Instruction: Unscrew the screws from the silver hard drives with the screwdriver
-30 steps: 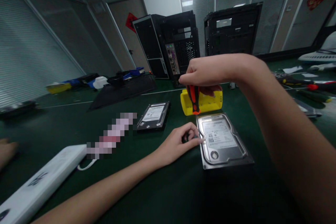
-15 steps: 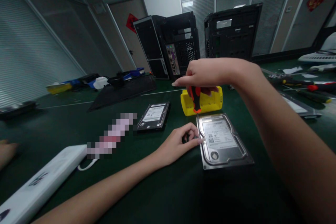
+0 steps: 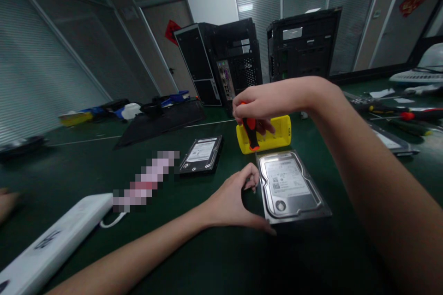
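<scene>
A silver hard drive [image 3: 289,184] with a white label lies flat on the dark green table. My right hand [image 3: 254,108] is closed round a red and black screwdriver [image 3: 252,136], its tip pointing down at the drive's upper left corner. Along the drive's left edge is my left hand [image 3: 238,198], thumb and fingers spread apart, the thumb at the lower left corner and the curled fingers beside the upper left side. Just behind the drive stands a yellow tray [image 3: 282,133], partly hidden by my right hand.
A second hard drive [image 3: 202,154] lies left of centre. A white box [image 3: 58,239] is at the lower left, near another person's hand [image 3: 7,205]. Computer cases [image 3: 221,64] stand at the back. Tools [image 3: 411,115] and another drive [image 3: 394,140] are on the right.
My left thumb has moved down to the drive's lower corner, opening the hand. My right fingers have folded in round the screwdriver, which tilts more, its handle further left.
</scene>
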Tool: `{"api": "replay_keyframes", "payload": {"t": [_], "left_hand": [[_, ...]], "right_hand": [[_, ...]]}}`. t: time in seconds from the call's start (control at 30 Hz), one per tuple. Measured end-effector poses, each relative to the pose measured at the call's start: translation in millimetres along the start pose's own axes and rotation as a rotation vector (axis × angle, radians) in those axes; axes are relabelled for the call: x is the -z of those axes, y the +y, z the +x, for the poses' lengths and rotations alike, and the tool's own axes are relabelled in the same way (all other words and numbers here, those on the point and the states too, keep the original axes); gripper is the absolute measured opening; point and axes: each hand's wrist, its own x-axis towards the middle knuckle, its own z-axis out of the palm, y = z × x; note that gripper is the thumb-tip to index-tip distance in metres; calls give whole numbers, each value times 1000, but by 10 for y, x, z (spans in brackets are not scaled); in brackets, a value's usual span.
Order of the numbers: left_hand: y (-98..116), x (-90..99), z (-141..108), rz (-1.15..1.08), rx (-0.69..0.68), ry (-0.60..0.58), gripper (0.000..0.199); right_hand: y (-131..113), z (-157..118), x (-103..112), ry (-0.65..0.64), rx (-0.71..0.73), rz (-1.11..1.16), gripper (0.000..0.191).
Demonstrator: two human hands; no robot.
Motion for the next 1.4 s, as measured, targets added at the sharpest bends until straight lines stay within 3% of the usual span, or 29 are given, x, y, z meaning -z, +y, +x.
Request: {"api": "replay_keyframes", "payload": {"t": [0.13,0.37,1.4], "left_hand": [[15,-1,-10,60,-1,-30,72],[23,-50,-18,102,14,-6,68],[79,-65,-6,157,41,-9,65]], "right_hand": [[-4,-1,2,1,-7,-38,34],[0,-13,8,-11,4,-1,38],[91,71,-31,68,-7,126,22]]}}
